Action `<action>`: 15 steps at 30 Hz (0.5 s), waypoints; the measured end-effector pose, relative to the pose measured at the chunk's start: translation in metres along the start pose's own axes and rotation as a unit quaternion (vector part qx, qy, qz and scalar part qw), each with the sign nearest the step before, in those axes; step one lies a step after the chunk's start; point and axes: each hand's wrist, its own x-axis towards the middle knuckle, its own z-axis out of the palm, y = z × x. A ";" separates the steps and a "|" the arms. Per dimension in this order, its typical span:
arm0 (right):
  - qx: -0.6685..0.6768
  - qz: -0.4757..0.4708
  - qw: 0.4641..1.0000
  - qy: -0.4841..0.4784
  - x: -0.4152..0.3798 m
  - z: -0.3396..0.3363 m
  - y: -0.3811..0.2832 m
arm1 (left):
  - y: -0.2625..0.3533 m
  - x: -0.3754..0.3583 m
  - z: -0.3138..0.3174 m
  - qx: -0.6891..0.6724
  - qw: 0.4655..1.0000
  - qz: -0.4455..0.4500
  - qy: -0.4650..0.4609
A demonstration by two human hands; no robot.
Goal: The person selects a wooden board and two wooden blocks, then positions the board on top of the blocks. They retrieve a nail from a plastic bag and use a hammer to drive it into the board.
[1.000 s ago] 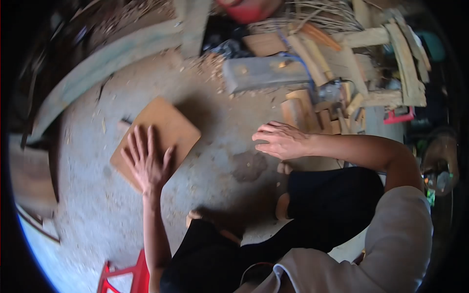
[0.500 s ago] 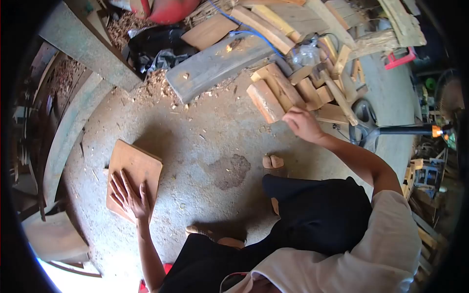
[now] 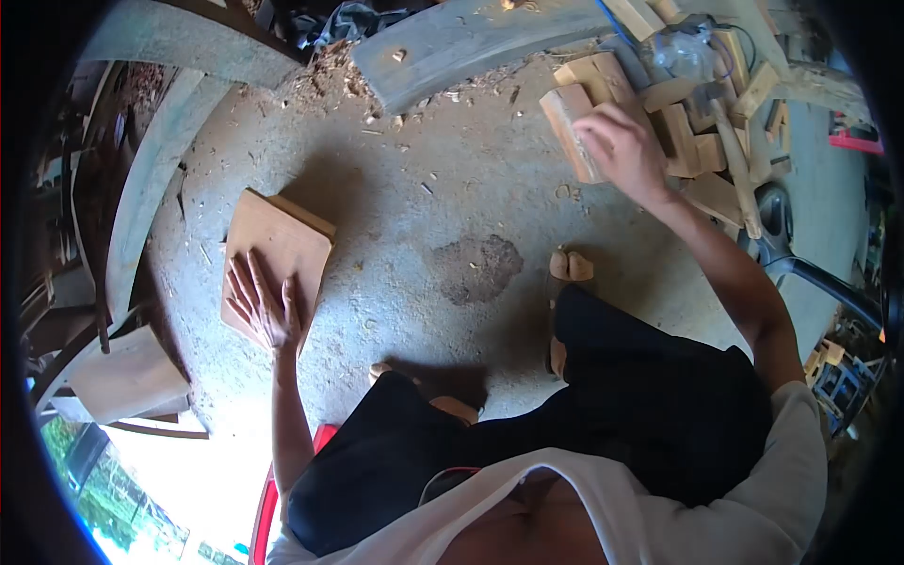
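My left hand lies flat with fingers spread on a brown wooden panel. This panel rests on the floor, and another edge shows beneath its far side. Over a pile of wood blocks at the upper right is my right hand, its fingers curled in. Whether anything is between those fingers is hidden. Just behind and left of them is a pale wood block, with a second block beside it. A hammer with a wooden handle lies on the pile to the right.
A long grey plank crosses the floor at the back, with wood chips around it. Curved wooden pieces stand at the left, and more panels lean below them. A clear plastic bag sits on the block pile.
The view has shifted, so the floor and objects sit higher and nearer the right. My right hand has moved farther over the blocks. My left hand stays on the panel.
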 end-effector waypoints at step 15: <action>0.162 -0.035 0.986 -0.037 0.024 0.184 -0.104 | 0.182 0.024 -0.007 -0.601 0.771 -0.004 -0.211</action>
